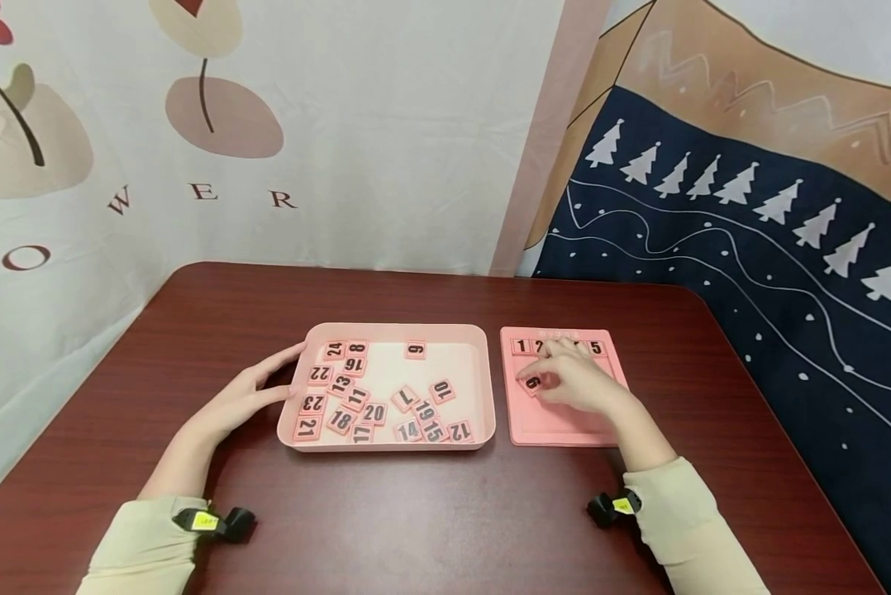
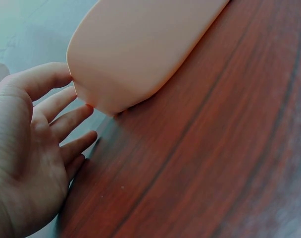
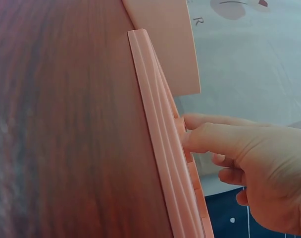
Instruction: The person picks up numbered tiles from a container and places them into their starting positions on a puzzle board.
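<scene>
In the head view my right hand (image 1: 581, 378) is over the pink puzzle board (image 1: 523, 421), its thumb and forefinger pinching a small pink number tile (image 1: 532, 383) that sits at a slant. Tiles including 1 (image 1: 521, 346) and 5 (image 1: 596, 348) stand along the board's top row; the hand partly covers those between. From the right wrist view, thumb and forefinger meet at the tile's edge (image 3: 180, 124). My left hand (image 1: 239, 401) touches the left wall of the pink tray (image 1: 393, 331), fingers extended; the left wrist view shows fingertips at the tray's end.
Several loose number tiles lie in the tray, mostly to the left and lower right, with one tile (image 1: 415, 349) near the back. Tray and board stand side by side on the dark red wooden table (image 1: 431, 512). Printed curtains (image 1: 386, 165) hang behind.
</scene>
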Tool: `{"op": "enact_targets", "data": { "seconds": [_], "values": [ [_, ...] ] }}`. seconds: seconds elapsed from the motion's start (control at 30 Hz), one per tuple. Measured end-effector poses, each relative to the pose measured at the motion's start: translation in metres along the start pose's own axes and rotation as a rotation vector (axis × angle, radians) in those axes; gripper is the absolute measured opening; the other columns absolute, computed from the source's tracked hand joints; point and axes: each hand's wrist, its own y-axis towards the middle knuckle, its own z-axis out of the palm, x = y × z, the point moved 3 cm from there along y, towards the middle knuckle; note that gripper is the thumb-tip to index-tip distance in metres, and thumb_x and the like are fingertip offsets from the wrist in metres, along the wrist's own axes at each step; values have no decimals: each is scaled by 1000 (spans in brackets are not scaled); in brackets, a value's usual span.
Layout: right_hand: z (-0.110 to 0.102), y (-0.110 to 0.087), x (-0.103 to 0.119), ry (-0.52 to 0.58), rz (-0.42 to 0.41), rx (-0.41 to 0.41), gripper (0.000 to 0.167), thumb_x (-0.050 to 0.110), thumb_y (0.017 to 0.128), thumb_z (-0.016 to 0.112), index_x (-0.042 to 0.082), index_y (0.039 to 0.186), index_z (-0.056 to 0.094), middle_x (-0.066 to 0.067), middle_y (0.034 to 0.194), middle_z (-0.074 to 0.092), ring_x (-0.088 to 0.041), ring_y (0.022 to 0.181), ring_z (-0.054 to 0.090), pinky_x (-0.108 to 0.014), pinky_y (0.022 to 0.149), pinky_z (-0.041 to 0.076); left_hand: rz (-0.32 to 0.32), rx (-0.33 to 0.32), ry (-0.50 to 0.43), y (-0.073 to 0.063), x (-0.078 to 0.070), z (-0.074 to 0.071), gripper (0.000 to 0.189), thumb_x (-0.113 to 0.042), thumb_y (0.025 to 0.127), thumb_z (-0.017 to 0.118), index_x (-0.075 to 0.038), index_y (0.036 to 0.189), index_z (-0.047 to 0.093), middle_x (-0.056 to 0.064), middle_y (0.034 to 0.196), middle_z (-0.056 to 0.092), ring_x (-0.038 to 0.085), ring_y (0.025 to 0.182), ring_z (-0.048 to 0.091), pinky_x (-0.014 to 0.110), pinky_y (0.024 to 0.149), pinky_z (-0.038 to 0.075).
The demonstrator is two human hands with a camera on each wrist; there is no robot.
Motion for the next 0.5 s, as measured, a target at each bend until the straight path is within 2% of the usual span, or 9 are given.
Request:
{"op": "enact_targets", "data": {
  "seconds": [0.07, 0.23, 0.4, 0.5],
  "values": [
    [0, -1, -1, 15, 13, -7, 35, 11, 72, 78, 28, 102, 76, 2, 88, 50, -18, 91, 38, -40, 77, 26, 2, 3, -7, 0, 0, 0, 63, -14, 94, 62, -14, 150, 34, 9, 153, 31, 4, 136, 22, 9, 97, 20],
    [-2, -6, -2, 34, 82, -86, 31, 17, 71, 80, 25, 101, 75, -2, 95, 54, -25, 102, 43, -48, 89, 30, 24, 4, -22, 0, 1, 1, 63, -11, 94, 61, -11, 150, 34, 11, 152, 31, -1, 134, 23, 9, 97, 20],
    [-1, -11, -4, -6, 163, -107, 33, 30, 68, 85, 21, 97, 72, -5, 101, 57, -32, 113, 42, -57, 96, 26, 13, -1, -13, 0, 1, 1, 63, -13, 93, 62, -11, 150, 34, 11, 152, 32, -1, 133, 23, 9, 97, 21],
    [2, -11, -5, -16, 196, -110, 35, 36, 67, 86, 20, 94, 70, -7, 105, 57, -32, 114, 42, -58, 99, 24, 2, -4, -13, 0, 1, 0, 63, -13, 93, 63, -12, 150, 34, 10, 152, 32, -1, 134, 23, 9, 97, 21]
  ]
}}
